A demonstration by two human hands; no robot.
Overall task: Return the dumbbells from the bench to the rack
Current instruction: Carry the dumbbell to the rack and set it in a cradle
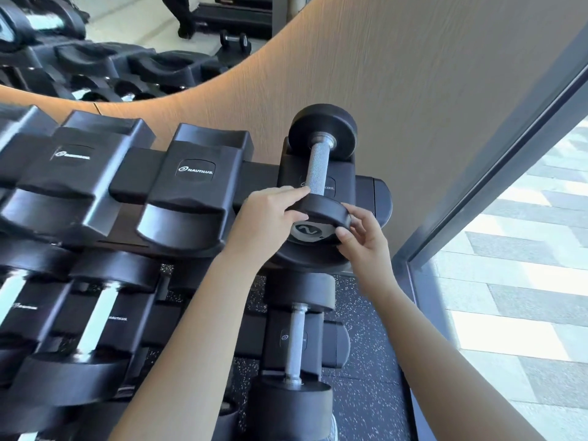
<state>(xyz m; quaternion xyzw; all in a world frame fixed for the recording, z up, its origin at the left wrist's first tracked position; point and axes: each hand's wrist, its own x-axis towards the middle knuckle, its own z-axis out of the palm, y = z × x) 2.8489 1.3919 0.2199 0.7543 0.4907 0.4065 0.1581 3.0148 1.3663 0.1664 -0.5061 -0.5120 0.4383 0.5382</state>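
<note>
I am standing over a black rack (pixel 133 198) that is filling the left and middle of the frame. A small dumbbell (pixel 319 168) is lying in the end cradle (pixel 291 173) of the top row, just right of centre, with its handle pointing away from me. Its far head (pixel 323 128) is sitting close to the wooden wall (pixel 413 90). Its near head (pixel 324 211) is between my two hands.

My left hand (pixel 270 214) is gripping the left side of that near head, with its fingers curling over the rim. My right hand (pixel 362 237) is pinching the right side of the rim between thumb and fingertips. Both hands are closed on the dumbbell.

I judge that I am seating the weight in its place. To do this well, I should be keeping the handle in line with the cradle and lowering the near head until both heads are resting fully in their cups. I should be sliding my fingers out sideways, not from underneath, so nothing gets trapped. I should let go only once the weight is no longer rocking.

The cradle to the left (pixel 197 173) is holding nothing. Another dumbbell (pixel 294 345) is resting on the row below, at lower centre. A window (pixel 525 249) is running down the right side.
</note>
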